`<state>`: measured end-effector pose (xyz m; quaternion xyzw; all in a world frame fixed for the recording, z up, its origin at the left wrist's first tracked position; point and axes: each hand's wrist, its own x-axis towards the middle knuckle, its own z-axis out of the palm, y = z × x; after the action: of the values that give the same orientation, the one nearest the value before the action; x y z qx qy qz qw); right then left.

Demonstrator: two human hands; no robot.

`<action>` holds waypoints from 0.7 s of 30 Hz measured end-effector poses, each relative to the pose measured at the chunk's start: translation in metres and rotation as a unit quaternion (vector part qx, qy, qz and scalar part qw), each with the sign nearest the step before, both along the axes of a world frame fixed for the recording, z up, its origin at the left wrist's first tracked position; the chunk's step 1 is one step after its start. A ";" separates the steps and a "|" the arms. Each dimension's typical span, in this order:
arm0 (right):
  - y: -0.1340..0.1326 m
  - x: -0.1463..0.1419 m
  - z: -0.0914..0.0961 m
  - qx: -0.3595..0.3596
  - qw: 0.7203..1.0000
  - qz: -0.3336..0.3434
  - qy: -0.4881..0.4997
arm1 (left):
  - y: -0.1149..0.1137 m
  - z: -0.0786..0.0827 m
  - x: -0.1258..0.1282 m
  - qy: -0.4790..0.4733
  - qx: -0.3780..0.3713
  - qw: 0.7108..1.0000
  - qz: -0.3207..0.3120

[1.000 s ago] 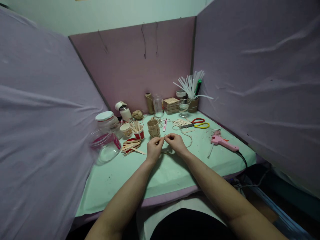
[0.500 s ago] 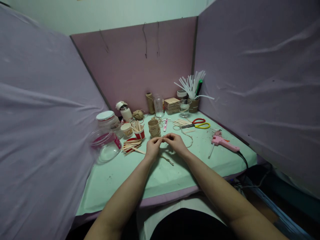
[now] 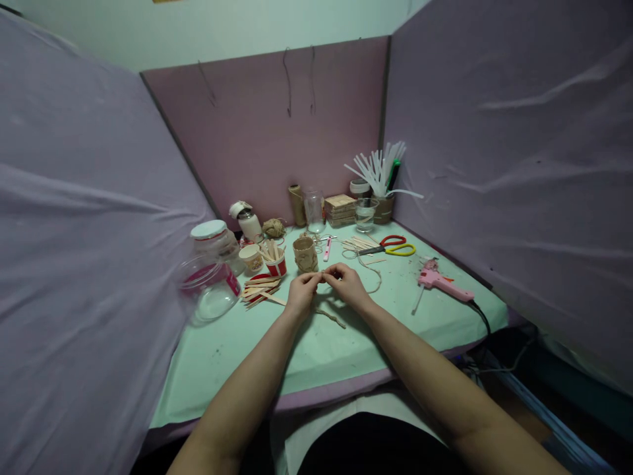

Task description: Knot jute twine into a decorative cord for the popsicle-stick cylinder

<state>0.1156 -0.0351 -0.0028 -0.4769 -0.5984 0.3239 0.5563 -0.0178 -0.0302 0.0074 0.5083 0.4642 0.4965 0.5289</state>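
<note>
Close together over the middle of the table, my left hand (image 3: 302, 294) and my right hand (image 3: 345, 284) pinch the same piece of twine (image 3: 330, 318), fingertips almost meeting. One end of the twine trails below onto the cloth; another strand loops on the table right of my right hand. The pinched spot itself is mostly covered by my fingers. Just beyond my fingertips stands a small brown cup-shaped holder (image 3: 305, 256), upright, its surface rough. Left of my left hand lies a pile of craft sticks (image 3: 261, 289).
A pink glue gun (image 3: 442, 282) with a cord lies at right. Scissors (image 3: 388, 247) rest behind my right hand. Clear plastic jars (image 3: 210, 297) stand at left. A red cup of sticks (image 3: 275, 264), a twine ball (image 3: 273, 228) and a pot of white glue sticks (image 3: 383, 208) stand farther back.
Both hands stay nearly in place, still pinching the twine. The trailing twine end has shifted very slightly to the right.
</note>
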 end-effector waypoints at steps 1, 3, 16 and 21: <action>0.001 0.000 -0.001 -0.007 1.000 0.002 0.001 | -0.001 0.000 0.001 0.021 0.019 1.000 0.009; 0.002 0.001 -0.001 -0.017 1.000 0.009 0.007 | -0.001 -0.001 0.001 0.040 0.041 0.998 0.003; 0.007 0.006 -0.002 -0.085 0.988 -0.042 0.126 | 0.002 -0.010 0.001 0.166 0.116 0.978 -0.047; 0.006 0.011 0.004 -0.130 0.969 0.011 0.211 | -0.002 -0.003 0.002 0.135 0.088 0.987 -0.028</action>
<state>0.1267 -0.0291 0.0017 -0.4597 -0.4254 0.4980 0.5998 -0.0153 -0.0318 0.0040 0.6280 0.4712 0.4476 0.4282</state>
